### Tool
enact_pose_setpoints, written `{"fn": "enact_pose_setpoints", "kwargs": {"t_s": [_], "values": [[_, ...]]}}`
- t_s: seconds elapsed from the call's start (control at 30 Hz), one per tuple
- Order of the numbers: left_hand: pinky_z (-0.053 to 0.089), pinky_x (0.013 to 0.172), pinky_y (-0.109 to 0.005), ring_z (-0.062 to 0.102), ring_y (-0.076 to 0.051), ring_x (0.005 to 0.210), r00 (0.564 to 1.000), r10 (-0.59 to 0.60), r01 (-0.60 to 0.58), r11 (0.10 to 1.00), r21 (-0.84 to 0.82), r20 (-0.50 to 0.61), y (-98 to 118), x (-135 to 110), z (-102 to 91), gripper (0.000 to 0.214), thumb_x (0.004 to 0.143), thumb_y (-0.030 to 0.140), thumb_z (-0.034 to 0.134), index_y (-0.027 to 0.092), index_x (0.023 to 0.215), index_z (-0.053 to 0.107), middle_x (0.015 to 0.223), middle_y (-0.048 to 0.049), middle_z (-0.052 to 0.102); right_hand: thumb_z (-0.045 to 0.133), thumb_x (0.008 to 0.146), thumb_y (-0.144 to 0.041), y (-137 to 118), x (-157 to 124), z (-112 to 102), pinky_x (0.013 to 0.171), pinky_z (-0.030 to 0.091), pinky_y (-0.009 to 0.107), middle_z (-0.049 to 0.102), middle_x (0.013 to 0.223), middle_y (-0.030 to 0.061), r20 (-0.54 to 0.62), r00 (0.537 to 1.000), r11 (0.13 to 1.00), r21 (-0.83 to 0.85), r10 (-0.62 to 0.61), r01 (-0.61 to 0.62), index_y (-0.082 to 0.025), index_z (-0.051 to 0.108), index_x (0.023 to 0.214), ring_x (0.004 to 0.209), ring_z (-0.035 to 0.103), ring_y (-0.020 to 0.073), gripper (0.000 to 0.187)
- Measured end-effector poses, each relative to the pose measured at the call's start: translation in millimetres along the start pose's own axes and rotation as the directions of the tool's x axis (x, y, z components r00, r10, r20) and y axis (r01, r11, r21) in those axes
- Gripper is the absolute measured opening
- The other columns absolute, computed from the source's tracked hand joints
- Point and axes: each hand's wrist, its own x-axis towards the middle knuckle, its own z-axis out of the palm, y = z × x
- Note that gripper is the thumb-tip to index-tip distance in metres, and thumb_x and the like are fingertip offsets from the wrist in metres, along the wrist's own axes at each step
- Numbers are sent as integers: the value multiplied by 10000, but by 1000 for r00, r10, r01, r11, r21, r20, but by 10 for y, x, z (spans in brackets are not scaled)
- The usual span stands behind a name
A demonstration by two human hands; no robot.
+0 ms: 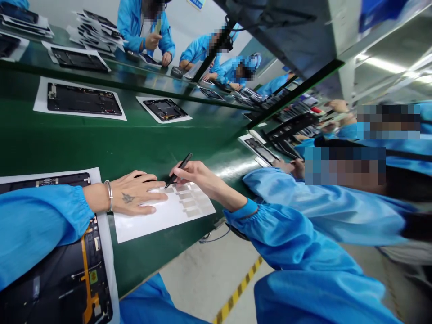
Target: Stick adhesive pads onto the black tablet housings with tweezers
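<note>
My left hand [135, 193] lies flat with fingers spread on a white sheet [135, 227], its fingertips near small grey adhesive pieces [192, 202] set in rows. My right hand [199, 177] is closed in a pinch around black tweezers [178, 171]. The tweezers slant down, their tip close to the upper edge of the sheet by my left fingertips; whether they grip a piece is too small to tell. Under my left forearm, an opened tablet body [50, 288] with an orange flex cable [87, 274] rests on white paper, partly hidden by the sleeve.
Two more tablet frames [84, 100] [165, 110] lie on papers at the back of the green bench [135, 146]. A raised shelf holds stacked frames [96, 31]. A co-worker's sleeve [324, 202] is close on my right; other people in blue sit across.
</note>
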Motion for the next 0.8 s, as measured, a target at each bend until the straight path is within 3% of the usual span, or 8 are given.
{"fn": "enact_pose_setpoints", "kwargs": {"t_s": [0.1,0.27,0.53,0.7,0.8], "values": [[280,1125,-460,416,-278,1372,1000,2,-3,1000,-12,-30,-2,-2,29,420,1005,437,433,344,1399,545,1527,-71,471,772,725,-613,23,-1,28,651,578,269,719,675,29,32,999,1000,-2,-16,16,-168,744,777,640,679,138,450],[294,1122,-470,431,-295,1361,997,13,-16,999,-37,-70,-22,-3,87,418,996,443,451,353,1388,564,1523,-67,478,778,715,-617,89,-21,49,638,567,265,708,658,24,-31,999,999,28,-21,22,-166,718,765,625,673,136,458],[293,1137,-480,423,-293,1384,999,1,-4,998,-55,-45,-4,-14,15,427,1002,438,454,342,1405,556,1537,-76,467,795,684,-619,75,-30,66,631,570,273,699,661,23,-41,999,1000,24,2,-1,-166,704,755,624,671,141,467],[313,1127,-473,433,-295,1377,998,-21,17,998,-62,-64,-1,3,79,419,987,443,475,375,1391,564,1524,-49,485,791,707,-587,6,-105,115,625,564,299,671,619,18,-150,986,996,40,-77,84,-170,704,747,596,651,151,427],[317,1127,-465,428,-285,1392,999,-43,42,998,-36,-23,72,37,56,423,990,457,478,391,1401,550,1533,-35,477,764,750,-565,-181,-209,166,661,591,338,674,674,23,-284,937,974,42,-203,224,-194,701,719,616,657,164,377]]}}
